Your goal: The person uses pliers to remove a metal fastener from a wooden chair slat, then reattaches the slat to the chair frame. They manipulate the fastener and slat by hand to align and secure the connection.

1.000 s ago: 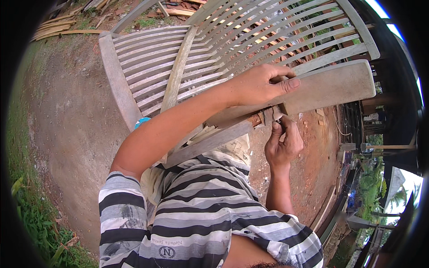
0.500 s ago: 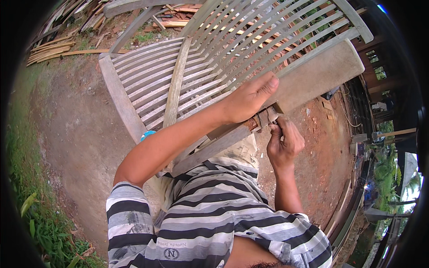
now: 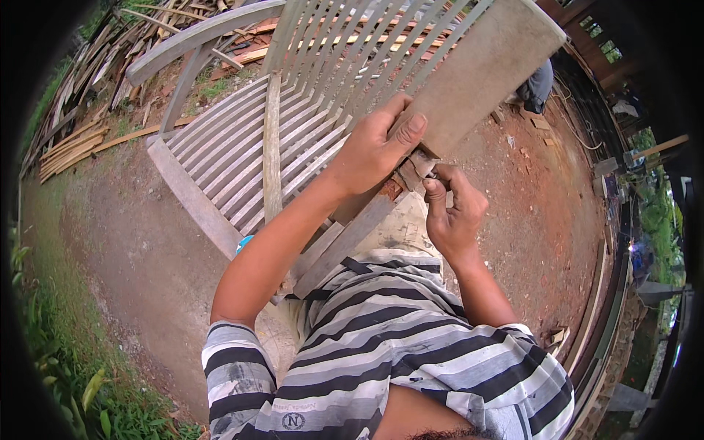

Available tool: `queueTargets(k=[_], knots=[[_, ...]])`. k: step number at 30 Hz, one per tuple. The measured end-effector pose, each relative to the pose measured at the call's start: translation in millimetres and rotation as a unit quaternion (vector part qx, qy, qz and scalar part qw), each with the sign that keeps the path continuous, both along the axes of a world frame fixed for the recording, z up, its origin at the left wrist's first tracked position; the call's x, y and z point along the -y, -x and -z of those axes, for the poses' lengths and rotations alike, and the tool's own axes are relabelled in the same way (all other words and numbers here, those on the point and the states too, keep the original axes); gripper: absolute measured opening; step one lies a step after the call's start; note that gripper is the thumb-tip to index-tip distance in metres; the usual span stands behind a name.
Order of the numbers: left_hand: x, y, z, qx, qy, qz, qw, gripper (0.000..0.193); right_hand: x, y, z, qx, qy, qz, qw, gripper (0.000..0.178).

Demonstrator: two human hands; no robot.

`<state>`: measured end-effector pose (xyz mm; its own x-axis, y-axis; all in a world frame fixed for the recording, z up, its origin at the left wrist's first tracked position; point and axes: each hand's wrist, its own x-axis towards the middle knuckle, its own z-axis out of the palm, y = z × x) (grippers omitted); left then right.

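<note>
A weathered wooden slatted bench [image 3: 273, 147] stands in front of me, tilted in the view. My left hand [image 3: 376, 147] is closed over the near edge of its broad, flat armrest [image 3: 488, 84], thumb on top. Just below, my right hand [image 3: 456, 213] pinches a small greyish-brown piece [image 3: 423, 163], perhaps folded sandpaper, with thumb and forefinger. It presses against the top of the upright post [image 3: 352, 238] under the armrest. Reddish, rough wood [image 3: 394, 188] shows at that joint. The fingertips partly cover the small piece.
Piles of scrap wood strips [image 3: 95, 103] lie at the far left and behind the bench. Bare reddish ground [image 3: 535, 242] stretches to the right. Grass and plants [image 3: 81, 367] border the lower left. A dark bundle [image 3: 537, 86] sits beyond the armrest.
The bench and armrest have shifted left and turned in the view. Both hands have moved slightly left with them. My left fingers curl more over the armrest edge; the right pinch stays at the joint.
</note>
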<state>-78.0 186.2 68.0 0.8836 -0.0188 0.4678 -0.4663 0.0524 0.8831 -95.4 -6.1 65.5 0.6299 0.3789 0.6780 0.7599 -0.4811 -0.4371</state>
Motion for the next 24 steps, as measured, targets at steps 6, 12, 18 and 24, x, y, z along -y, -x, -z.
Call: queueTargets(k=[6, 12, 18, 24], knots=[[7.9, 11.1, -13.1, -0.093, -0.007, 0.016, 0.996, 0.111, 79.4, -49.1, 33.6, -0.152, -0.093, -0.033, 0.983, 0.026], [-13.7, 11.3, -10.5, -0.104, -0.172, -0.005, 0.98, 0.118, 226.7, -98.1, 258.1, -0.361, 0.071, 0.322, 0.873, 0.031], [-11.8, 16.6, -17.5, -0.17, -0.193, -0.026, 0.966, 0.118, 237.0, -50.3, 383.5, -0.469, 0.296, 0.241, 0.796, 0.054], [-1.4, 20.5, -20.0, -0.132, -0.255, -0.073, 0.955, 0.13, 222.8, -32.2, 415.8, -0.491, 0.349, 0.237, 0.763, 0.066]])
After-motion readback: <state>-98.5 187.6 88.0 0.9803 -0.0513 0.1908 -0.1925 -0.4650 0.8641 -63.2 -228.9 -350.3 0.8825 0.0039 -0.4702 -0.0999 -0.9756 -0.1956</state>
